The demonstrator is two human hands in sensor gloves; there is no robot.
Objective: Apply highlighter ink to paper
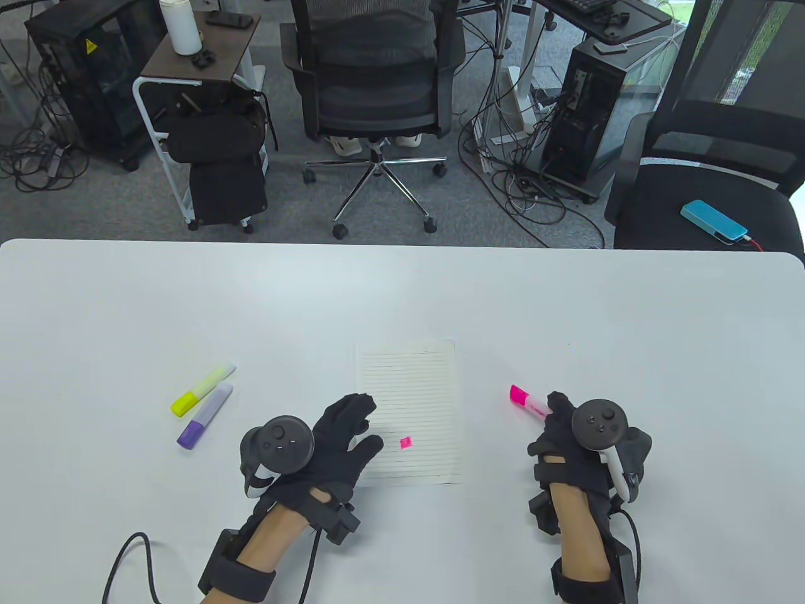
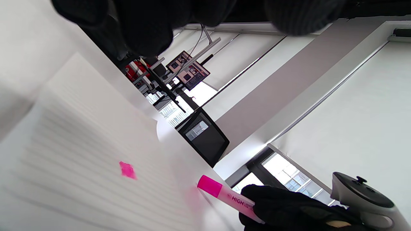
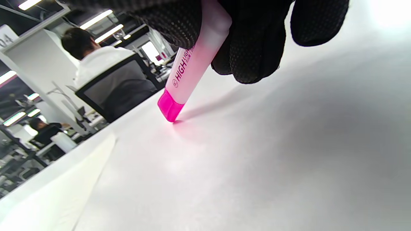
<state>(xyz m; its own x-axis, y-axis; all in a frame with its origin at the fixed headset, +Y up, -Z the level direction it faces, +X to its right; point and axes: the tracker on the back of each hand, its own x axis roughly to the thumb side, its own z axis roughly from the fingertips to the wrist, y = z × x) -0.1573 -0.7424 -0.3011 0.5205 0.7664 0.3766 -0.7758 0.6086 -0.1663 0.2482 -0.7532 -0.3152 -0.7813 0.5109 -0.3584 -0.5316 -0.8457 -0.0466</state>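
A lined sheet of paper [image 1: 409, 390] lies on the white table [image 1: 629, 327] and bears a small pink ink mark [image 1: 406, 442], also seen in the left wrist view [image 2: 127, 170]. My left hand [image 1: 349, 434] rests flat with spread fingers on the paper's lower left part. My right hand [image 1: 566, 428] grips a pink highlighter [image 1: 527, 401] to the right of the paper, its capped pink end touching the table [image 3: 169, 110]. The highlighter also shows in the left wrist view [image 2: 224, 195].
A yellow highlighter [image 1: 201, 390] and a purple highlighter [image 1: 204, 416] lie side by side at the left of the table. Office chairs, a cart and computer towers stand beyond the far edge.
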